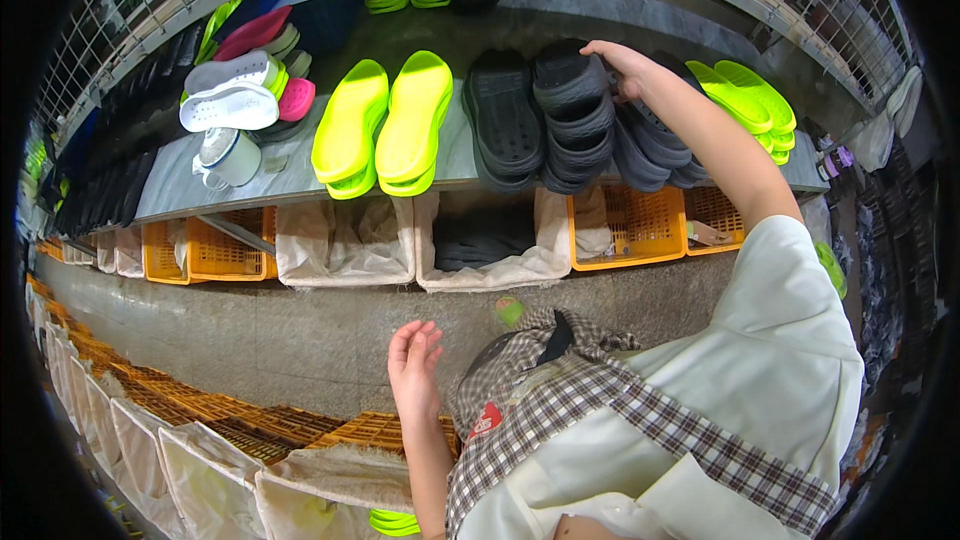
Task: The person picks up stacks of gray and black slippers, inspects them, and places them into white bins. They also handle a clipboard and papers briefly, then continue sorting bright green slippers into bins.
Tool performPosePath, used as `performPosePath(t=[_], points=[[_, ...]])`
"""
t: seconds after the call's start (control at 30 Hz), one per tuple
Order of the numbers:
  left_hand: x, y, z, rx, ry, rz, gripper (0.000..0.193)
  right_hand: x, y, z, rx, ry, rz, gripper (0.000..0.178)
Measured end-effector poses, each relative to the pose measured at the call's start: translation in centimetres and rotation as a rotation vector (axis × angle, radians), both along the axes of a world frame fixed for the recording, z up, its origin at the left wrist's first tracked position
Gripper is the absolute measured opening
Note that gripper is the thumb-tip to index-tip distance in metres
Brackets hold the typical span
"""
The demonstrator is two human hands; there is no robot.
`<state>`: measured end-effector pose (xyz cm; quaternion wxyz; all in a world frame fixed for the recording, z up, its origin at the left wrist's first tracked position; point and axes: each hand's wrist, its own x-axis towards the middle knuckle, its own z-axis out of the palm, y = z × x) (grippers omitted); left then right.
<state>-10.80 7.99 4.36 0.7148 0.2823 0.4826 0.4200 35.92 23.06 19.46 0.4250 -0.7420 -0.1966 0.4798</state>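
Observation:
My right hand [625,72] reaches over the bench and grips the upper edge of a black shoe sole [568,68], the top one of a stack; part of the grip is hidden behind the hand. Left of it lies another pile of black soles [503,120], and more black soles [648,145] lie to the right, partly under my forearm. Two piles of neon yellow soles [350,130] stand further left on the bench. Low in front of my body, away from the bench, my left hand [412,365] is raised with loosely bent fingers and nothing visible in it.
The grey bench [295,165] also carries a white mug [230,157], white and pink soles [232,105], and neon soles [755,105] at the right. Lined crates [345,245] and orange baskets [630,230] stand beneath. More lined crates [205,470] stand at lower left. Wire mesh rises behind.

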Motion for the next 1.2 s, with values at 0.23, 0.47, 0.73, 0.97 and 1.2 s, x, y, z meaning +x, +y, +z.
performPosePath(t=[0.23, 0.47, 0.73, 0.97, 1.2], points=[[0.5, 2.2, -0.4, -0.015, 0.034, -0.021, 0.021, -0.7, 0.8, 3.8, -0.027, -0.300, 0.276, 0.045], [2.6, 4.4, -0.6, -0.064, 0.042, 0.060, 0.020, 4.1, 10.6, 3.0, 0.112, -0.500, 0.246, 0.039], [4.7, 4.0, -1.2, -0.216, 0.055, 0.335, 0.018, 12.6, 30.0, -10.3, 0.273, -0.251, 0.000, 0.055], [5.4, 2.0, -1.7, -0.328, 0.074, 0.514, 0.015, 18.1, 39.3, -18.3, 0.255, -0.084, 0.040, 0.055], [5.7, 2.7, -2.1, -0.366, 0.184, 0.494, 0.016, 20.0, 41.8, -20.8, 0.314, 0.032, -0.015, 0.041]])
